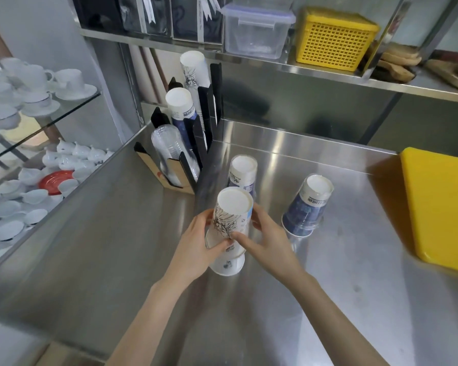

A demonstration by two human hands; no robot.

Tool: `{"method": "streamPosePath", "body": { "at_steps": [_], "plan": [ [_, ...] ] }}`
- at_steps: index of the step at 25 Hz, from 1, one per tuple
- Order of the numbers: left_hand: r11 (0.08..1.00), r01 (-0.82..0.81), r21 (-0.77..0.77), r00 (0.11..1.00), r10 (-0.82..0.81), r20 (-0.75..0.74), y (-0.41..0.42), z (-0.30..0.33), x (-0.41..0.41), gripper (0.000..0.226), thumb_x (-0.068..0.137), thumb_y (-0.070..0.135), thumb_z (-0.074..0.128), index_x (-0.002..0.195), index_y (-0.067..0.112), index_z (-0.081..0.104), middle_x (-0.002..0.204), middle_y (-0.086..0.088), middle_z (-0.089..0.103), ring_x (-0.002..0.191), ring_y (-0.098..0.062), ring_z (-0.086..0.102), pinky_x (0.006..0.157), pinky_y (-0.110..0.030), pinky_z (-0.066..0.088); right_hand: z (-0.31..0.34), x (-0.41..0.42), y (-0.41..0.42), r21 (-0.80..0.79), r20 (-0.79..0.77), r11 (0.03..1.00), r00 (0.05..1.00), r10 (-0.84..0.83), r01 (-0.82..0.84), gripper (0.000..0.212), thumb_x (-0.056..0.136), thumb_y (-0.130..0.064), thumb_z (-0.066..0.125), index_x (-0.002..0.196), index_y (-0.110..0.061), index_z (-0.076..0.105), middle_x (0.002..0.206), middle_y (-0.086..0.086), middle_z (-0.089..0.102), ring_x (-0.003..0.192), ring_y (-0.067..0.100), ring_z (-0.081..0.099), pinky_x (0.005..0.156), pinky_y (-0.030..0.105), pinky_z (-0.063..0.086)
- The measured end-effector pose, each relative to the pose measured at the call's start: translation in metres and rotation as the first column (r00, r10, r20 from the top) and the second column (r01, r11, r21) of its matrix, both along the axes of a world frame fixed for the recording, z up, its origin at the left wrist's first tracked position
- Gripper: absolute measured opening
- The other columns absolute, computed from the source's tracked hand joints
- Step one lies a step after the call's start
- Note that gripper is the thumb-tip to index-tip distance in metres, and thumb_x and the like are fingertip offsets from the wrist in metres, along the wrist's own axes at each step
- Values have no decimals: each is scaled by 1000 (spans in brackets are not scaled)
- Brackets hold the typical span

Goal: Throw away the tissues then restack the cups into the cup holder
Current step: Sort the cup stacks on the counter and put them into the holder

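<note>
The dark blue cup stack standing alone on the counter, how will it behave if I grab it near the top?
The dark blue cup stack is probably light and thin-walled, so a hard squeeze may dent it. It stands upside down on its wide rims, so it should resist tipping. The nested cups may separate if lifted by the top one alone.

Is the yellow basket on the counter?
No, the yellow basket sits up on the metal shelf, beside a clear lidded box.

Steel counter [288,165] under steel shelf [315,72]
</note>
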State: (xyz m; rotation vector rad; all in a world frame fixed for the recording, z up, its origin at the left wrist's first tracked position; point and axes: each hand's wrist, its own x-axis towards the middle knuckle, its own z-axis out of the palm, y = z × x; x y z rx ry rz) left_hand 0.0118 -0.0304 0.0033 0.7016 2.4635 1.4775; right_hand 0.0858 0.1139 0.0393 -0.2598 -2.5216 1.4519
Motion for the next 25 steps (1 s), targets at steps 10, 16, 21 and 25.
{"method": "streamPosePath", "body": {
  "at_steps": [10,16,21,25],
  "plan": [
    [989,13,-148,996,1,92,-10,-54,-16,64,68,34,74,122,23,40,125,4,57,106,-2,49,84,-24,38,-52,-17,-7,30,158,1000,987,-2,-3,62,76,-26,68,129,-24,35,125,0,59,118,18,52,89,23,39],
    [976,90,-196,991,-67,120,-9,-48,-28,70,69,33,74,126,20,36,130,3,53,116,-9,48,89,-23,36,-54,-24,-3,66,183,997,983,18,-30,63,78,-28,66,131,-23,32,130,0,55,122,18,48,90,21,36],
    [987,156,-30,967,-147,207,-9,-14,-36,76,70,52,65,134,29,30,124,18,45,114,0,44,94,-21,32,-39,-22,23,84,146,995,989,37,-49,56,85,-32,59,134,-17,36,135,-6,48,126,13,45,106,27,35],
    [992,103,79,960,-120,253,13,10,-62,68,75,59,47,134,28,33,132,12,46,111,-1,48,88,-18,35,-19,-37,47,92,47,993,995,-84,79,51,88,-22,56,134,-14,36,128,-9,47,124,12,44,96,13,30]
  ]
}}
